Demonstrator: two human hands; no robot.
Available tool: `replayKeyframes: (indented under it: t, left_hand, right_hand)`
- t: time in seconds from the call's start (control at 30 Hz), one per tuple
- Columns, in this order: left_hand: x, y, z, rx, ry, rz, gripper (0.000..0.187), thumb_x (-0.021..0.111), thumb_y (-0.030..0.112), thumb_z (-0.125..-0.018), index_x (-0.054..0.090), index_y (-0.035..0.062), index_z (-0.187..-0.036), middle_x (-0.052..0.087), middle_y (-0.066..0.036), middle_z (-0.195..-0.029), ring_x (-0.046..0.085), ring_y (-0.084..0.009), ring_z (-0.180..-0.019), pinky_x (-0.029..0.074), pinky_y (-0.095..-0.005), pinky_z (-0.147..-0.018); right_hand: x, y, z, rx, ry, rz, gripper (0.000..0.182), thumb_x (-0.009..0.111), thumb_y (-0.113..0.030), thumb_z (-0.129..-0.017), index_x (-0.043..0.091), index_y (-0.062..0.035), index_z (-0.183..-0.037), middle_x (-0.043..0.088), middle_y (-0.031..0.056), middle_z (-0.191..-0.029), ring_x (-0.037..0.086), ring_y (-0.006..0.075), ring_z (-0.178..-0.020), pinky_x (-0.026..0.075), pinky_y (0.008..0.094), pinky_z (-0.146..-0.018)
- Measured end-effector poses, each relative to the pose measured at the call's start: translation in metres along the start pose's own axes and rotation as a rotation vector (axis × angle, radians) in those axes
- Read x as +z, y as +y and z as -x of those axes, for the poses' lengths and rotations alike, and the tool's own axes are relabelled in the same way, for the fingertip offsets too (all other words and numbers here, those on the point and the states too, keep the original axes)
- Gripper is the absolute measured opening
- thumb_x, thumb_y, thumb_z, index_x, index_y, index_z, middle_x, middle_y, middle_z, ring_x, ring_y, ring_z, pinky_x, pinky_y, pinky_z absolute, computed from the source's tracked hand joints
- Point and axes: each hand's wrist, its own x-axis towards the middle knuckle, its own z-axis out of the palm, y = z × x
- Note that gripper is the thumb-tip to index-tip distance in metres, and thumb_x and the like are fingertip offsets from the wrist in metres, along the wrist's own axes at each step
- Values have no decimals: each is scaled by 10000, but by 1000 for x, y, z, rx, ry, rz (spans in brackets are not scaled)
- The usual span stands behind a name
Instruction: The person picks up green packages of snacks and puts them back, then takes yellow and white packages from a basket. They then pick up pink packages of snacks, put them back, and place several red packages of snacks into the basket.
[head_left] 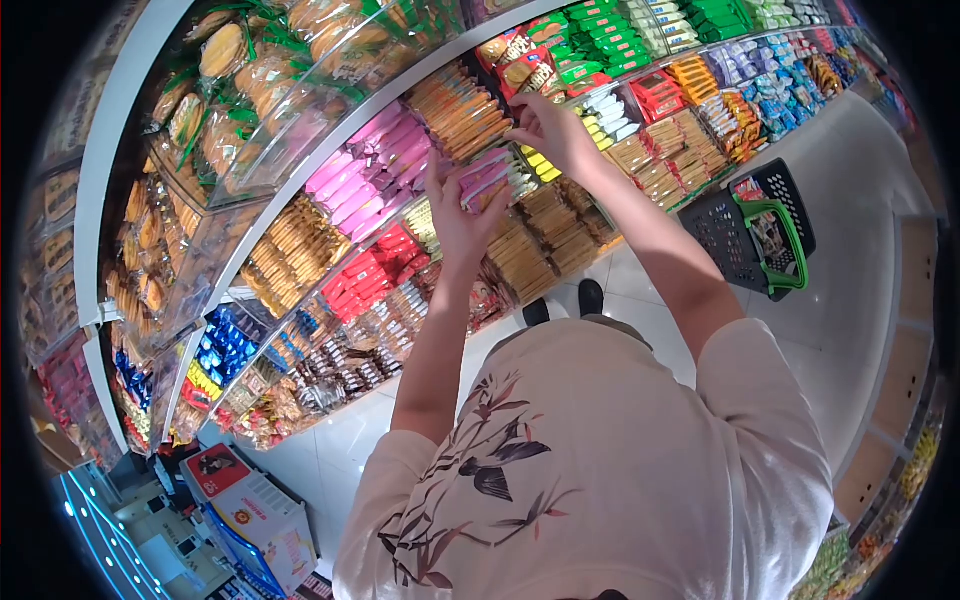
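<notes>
My left hand (462,215) is closed round pink-wrapped snack packets (489,178), held just above the shelf bins. My right hand (556,136) hovers a little to the right and farther forward, its fingers curved and apart, with nothing visible between them. Under its fingertips lie a bin of orange-brown wrapped biscuits (458,110) and large red biscuit packs (528,72). More pink packets (368,170) fill a bin left of my left hand. Yellow packets (540,165) sit just below my right hand.
A dark shopping basket (712,235) with a green handle (787,262) stands on the tiled floor (640,290) at right. Clear shelf dividers and a white shelf edge (330,150) run across the display. Packaged breads (222,50) fill the upper shelf.
</notes>
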Motion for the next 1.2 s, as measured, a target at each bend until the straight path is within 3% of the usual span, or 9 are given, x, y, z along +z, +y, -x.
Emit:
replayKeyframes:
  t: [0.1,0.23,0.4,0.43,0.53,0.87,0.97,1.1,1.2]
  left_hand:
    - [-8,3,-9,-3,-2,16,575,846,266,-668,621,-23,-1111,282,-218,-1483,453,-335,-1231,408,-406,-994]
    - [-6,-14,-27,-117,17,259,568,835,233,-706,581,-39,-1135,488,-188,-1293,547,-263,-1079,440,-371,-920]
    - [-20,9,-68,-419,-113,387,474,801,182,-771,551,-33,-1112,643,-27,-814,590,-98,-618,467,-221,-552]
    - [-14,-2,-74,-412,-111,544,431,811,213,-762,569,-9,-1042,606,-2,-695,513,-64,-474,384,-203,-419]
    - [-11,-4,-79,-459,-63,487,362,808,324,-751,607,35,-836,579,-11,-614,519,-88,-469,392,-226,-433]
    - [-26,-11,-78,-479,-134,498,336,797,301,-764,623,29,-854,590,-5,-643,518,-78,-505,386,-223,-470]
    - [-34,-3,-73,-451,-129,529,288,765,296,-798,630,47,-849,580,12,-630,505,-73,-514,373,-223,-474]
    - [-44,6,-51,-517,-13,825,248,676,271,-883,618,41,-955,591,16,-687,472,-71,-507,374,-225,-486]
    - [-37,20,-24,-594,92,1103,258,577,273,-951,577,45,-1071,609,-7,-823,517,-93,-624,420,-237,-567]
  right_hand:
    - [1,0,-7,-105,65,-8,344,682,-135,-863,563,-9,-1160,615,99,-868,591,181,-753,500,307,-707]
    - [3,-6,-25,-291,118,20,311,614,-107,-902,559,-21,-1196,628,151,-999,630,252,-862,505,329,-776]
    - [15,-9,-57,-378,123,170,355,558,-117,-901,533,-48,-1248,595,171,-1162,551,339,-1094,435,416,-954]
    - [17,-9,-61,-366,105,156,353,557,-106,-891,542,-40,-1238,599,176,-1154,536,342,-1116,417,429,-969]
    - [16,-14,-66,-346,96,192,358,565,-109,-895,540,-53,-1248,587,169,-1172,542,350,-1097,434,424,-949]
    - [22,-13,-69,-333,122,288,265,548,-143,-896,604,-34,-1131,632,133,-1070,570,306,-1056,450,425,-914]
    - [17,-7,-61,-414,175,165,290,538,-170,-928,577,-68,-1196,627,143,-1071,605,304,-983,483,393,-862]
    - [1,-42,-6,17,-108,-404,381,472,-308,-992,536,-39,-1254,641,74,-1034,642,165,-886,513,288,-768]
    - [10,-70,36,154,-332,-682,462,526,-322,-971,460,-16,-1310,625,68,-1047,632,134,-926,518,262,-739]
